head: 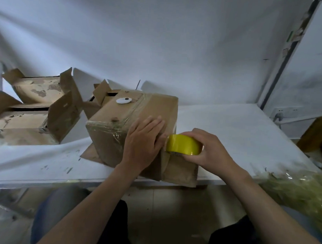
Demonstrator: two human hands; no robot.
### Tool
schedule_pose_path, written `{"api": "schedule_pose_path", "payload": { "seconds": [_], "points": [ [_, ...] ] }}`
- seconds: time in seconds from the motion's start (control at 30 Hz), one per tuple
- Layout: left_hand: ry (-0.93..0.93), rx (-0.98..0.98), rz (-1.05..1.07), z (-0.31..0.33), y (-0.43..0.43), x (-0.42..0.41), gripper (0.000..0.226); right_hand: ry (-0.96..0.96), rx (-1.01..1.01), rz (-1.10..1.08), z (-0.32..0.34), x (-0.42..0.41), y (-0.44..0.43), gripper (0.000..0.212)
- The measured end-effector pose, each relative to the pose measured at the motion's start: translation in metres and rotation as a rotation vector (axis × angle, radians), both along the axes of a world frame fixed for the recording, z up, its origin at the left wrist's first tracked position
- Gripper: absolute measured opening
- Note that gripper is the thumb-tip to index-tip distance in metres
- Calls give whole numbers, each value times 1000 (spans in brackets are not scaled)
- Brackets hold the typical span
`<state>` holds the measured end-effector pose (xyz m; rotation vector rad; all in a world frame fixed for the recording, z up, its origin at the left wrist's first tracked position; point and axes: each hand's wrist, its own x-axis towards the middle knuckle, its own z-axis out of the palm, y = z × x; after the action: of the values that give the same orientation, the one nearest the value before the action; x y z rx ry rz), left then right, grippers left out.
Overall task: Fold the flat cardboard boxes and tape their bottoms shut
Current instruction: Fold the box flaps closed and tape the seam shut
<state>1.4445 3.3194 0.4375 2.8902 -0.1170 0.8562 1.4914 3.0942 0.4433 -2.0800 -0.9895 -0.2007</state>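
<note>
Two hands on box, R w/ tape

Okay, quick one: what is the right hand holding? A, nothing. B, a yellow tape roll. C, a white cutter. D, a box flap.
B: the right hand grips the yellow tape roll against the box, while the left hand lies flat on the box.
</note>
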Motion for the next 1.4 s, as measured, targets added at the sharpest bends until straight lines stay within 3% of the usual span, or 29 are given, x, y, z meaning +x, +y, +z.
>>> {"api": "schedule_pose_path", "payload": {
  "seconds": [0.1,0.4,0.5,0.63,0.8,0.87,1.0,1.1,1.2,1.4],
  "points": [
    [-11,-14,12,-1,-1,0,55,-27,-166,-37,1,7,-5,52],
    [-125,-94,131,-7,-15,-1,58,-26,-322,-52,2,17,30,39],
    [-161,-91,152,-12,-14,-3,48,-12,-325,-55,0,18,35,43],
    [-127,-260,312,-24,-22,-10,46,35,-282,-14,-12,13,18,61],
    [-159,-284,251,-28,-19,-18,43,17,-332,53,-9,8,7,89],
    [-162,-304,240,-25,-17,-19,43,-5,-298,36,1,12,8,84],
    [-134,-335,268,-17,-20,-19,43,-87,-85,-69,25,46,38,51],
    [-122,-361,266,-14,-22,-20,44,14,-209,-97,37,87,79,42],
    [-107,-364,259,-14,-21,-22,46,125,-321,-92,41,122,109,53],
    [-99,-370,252,-12,-21,-22,47,365,-152,-53,42,146,105,80]
  ]
}}
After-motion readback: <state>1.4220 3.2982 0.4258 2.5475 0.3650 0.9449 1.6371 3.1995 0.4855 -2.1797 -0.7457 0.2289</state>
